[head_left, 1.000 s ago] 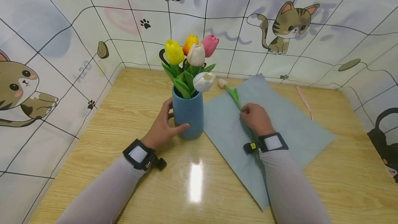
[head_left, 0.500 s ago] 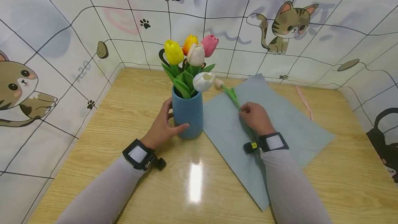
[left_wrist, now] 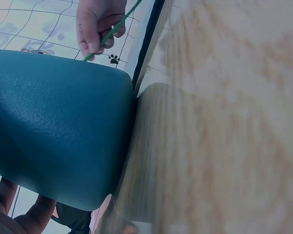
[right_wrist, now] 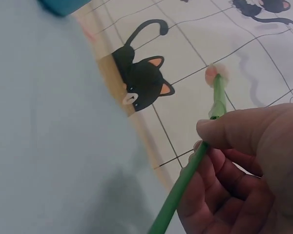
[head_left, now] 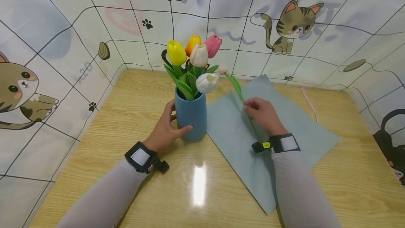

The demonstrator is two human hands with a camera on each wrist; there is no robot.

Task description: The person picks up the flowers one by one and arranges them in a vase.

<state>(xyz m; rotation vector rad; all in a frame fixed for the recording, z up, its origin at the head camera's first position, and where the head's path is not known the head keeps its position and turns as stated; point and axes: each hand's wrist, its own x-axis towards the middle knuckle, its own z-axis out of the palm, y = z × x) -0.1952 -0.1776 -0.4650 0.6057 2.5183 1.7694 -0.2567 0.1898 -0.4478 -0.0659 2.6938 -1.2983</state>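
A blue vase [head_left: 191, 117] stands on the table, holding yellow, orange, pink and white tulips [head_left: 191, 54]. My left hand [head_left: 166, 127] grips it from the left, thumb across the front and fingers round the far side. In the left wrist view the vase wall [left_wrist: 58, 126] fills the left half, with fingertips [left_wrist: 39, 212] below it. My right hand [head_left: 262, 113] pinches the stem of a pale pink tulip [head_left: 235, 84] between thumb and fingers, over the grey-blue paper. The right wrist view shows the green stem [right_wrist: 183, 180] running through that pinch, its blurred head pointing away.
A grey-blue wrapping sheet [head_left: 297, 129] lies diagonally on the wooden table [head_left: 177, 192], right of the vase. A pink ribbon [head_left: 309, 103] lies by its far right edge. A cat-patterned backdrop [head_left: 234, 27] rises behind and beside the table.
My right hand has lifted the tulip off the paper; its head has risen and shifted left towards the bouquet, and the lower stem now shows. My left hand stays on the vase.
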